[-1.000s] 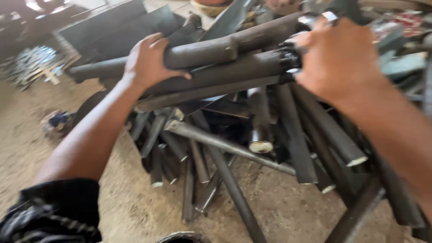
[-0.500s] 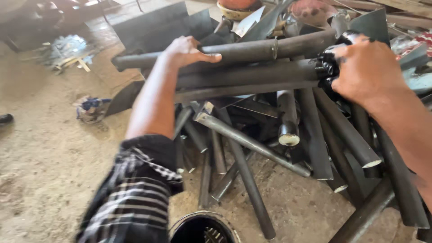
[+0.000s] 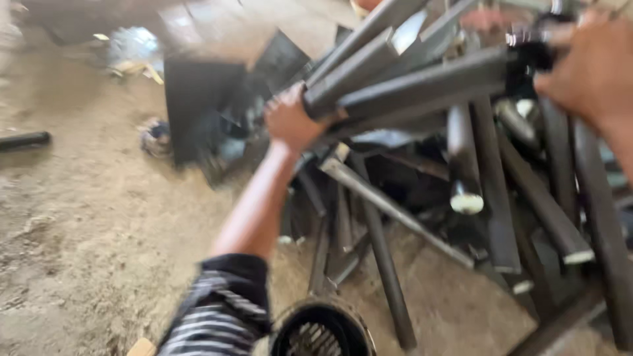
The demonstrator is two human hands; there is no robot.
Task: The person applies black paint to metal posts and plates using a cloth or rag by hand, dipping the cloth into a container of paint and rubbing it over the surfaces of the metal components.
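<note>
Sandy ground (image 3: 86,217) lay under scattered metal bars (image 3: 527,204). Your left hand (image 3: 290,122) clutched the lifted bar bundle (image 3: 409,82); your right hand (image 3: 590,72) gripped its far end.

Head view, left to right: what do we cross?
Dark rod on the ground → dark metal sheet → left hand → bundle of long bars → right hand.

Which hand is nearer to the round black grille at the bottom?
Left. The left hand grips the bar ends above the grille; the right hand is far off at the upper right.
</note>
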